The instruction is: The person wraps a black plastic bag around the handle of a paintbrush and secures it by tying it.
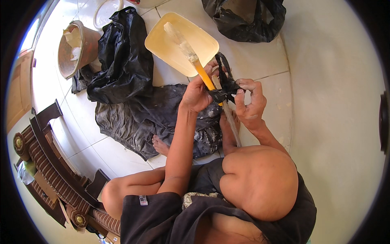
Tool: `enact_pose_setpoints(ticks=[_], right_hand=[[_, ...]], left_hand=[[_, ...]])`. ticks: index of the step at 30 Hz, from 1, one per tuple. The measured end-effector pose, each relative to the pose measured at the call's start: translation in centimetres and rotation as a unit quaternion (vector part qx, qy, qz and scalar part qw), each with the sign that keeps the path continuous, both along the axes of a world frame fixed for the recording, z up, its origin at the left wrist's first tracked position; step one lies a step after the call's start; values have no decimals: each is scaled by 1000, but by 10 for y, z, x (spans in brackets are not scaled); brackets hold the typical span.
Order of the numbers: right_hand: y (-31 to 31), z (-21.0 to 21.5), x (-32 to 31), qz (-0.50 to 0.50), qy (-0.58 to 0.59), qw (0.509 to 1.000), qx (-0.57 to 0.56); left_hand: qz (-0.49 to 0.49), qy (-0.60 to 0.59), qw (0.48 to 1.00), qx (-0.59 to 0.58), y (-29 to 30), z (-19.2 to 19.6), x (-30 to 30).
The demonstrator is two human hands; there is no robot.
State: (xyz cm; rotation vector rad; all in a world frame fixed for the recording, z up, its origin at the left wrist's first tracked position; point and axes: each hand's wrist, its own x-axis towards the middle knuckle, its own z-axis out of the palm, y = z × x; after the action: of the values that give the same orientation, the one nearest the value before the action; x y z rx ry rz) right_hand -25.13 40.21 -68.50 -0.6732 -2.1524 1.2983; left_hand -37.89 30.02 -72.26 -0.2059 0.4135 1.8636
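Note:
My left hand (pixel 198 94) is closed round a yellow-handled tool (pixel 204 75) whose long far end is caked with pale, dried material; its exact kind is unclear. A thin wooden stick (pixel 231 124) lies alongside the handle and runs down towards my raised knee. Wound about both is a black plastic strip (pixel 219 96), with a loop standing up above the knot. With thumb and fingers bent together, my right hand (pixel 250 103) pinches the strip's right side. Just beyond, a cream plastic basin (pixel 162 51) sits on the floor, and the tool's caked end reaches over it.
Black plastic sheeting (pixel 124 61) and a dusty dark cloth (pixel 122 118) spread over the white tiles at left. Behind them a worn bucket (pixel 87 49) leans, holding scraps. A black plastic bag (pixel 252 24) stands open at the far right, near the pale wall (pixel 337 101). A striped wooden sofa (pixel 53 171) is at left.

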Motion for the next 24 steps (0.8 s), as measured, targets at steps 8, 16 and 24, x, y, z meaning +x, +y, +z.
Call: enact_pose_setpoints(ticks=[8,16,24], right_hand=[[7,15,-6,14,8,959,-284],[29,24,-8,155,-107,978,-89],[27,14,-10,-43,-13,937,-347]], left_hand=[[22,-65,997,-26,-7,15,-1],[10,174,983,-63,-7,14,6],[-70,281,939,-186,-4,27,5]])
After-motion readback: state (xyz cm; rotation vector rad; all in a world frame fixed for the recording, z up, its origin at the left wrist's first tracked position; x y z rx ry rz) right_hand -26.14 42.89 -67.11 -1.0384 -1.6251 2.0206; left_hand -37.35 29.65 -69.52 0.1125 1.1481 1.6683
